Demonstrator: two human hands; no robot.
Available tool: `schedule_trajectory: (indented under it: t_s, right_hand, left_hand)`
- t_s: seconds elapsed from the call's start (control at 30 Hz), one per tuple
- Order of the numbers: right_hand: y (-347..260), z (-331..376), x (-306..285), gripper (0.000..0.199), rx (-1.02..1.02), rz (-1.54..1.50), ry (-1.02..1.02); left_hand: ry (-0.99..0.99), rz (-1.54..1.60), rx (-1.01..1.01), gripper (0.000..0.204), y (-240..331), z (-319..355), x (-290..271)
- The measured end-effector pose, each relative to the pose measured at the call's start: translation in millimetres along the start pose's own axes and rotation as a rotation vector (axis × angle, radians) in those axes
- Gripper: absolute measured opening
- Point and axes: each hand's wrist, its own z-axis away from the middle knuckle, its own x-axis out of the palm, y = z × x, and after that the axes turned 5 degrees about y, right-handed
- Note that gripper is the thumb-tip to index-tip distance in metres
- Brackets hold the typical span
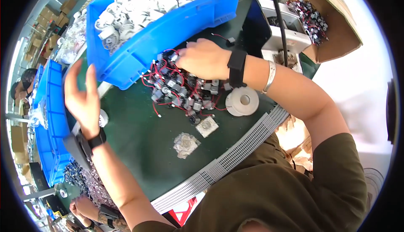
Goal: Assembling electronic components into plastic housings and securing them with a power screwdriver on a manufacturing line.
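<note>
Sorting small motors on a dark green worktable (139, 135).

The right hand (204, 57) is laid on a pile of small grey motors with red wires (181, 91), fingers curled down into it; whether one is pinched cannot be told. The left hand (82, 97) is raised open and empty, just beside a tilted blue bin (168, 30) filled with white plastic wheels. A white spool (242, 101) sits by the pile, two grey pads (195, 135) nearer the perforated table edge. More blue bins (48, 122) and a cardboard box (332, 26) are ranged around.
</note>
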Motion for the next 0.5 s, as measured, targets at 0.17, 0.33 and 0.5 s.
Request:
schedule_trajectory:
  t_s: [0.17,0.33,0.5]
  right_hand:
    - [-15.8,0.0,-25.7,0.016,-0.102,0.122,0.098]
    - [-13.2,11.9,-53.5,0.035,0.019,-0.458,0.063]
    - [-8.9,34.5,-69.9,0.025,0.254,-1.016,0.196]
  left_hand:
    - [-0.244,-0.043,0.092,0.03,-22.6,-64.5,56.4]
    - [-0.605,-0.166,0.424,0.035,-66.7,-105.7,103.2]
    - [-0.978,-0.593,0.298,0.043,-91.2,-111.9,133.9]
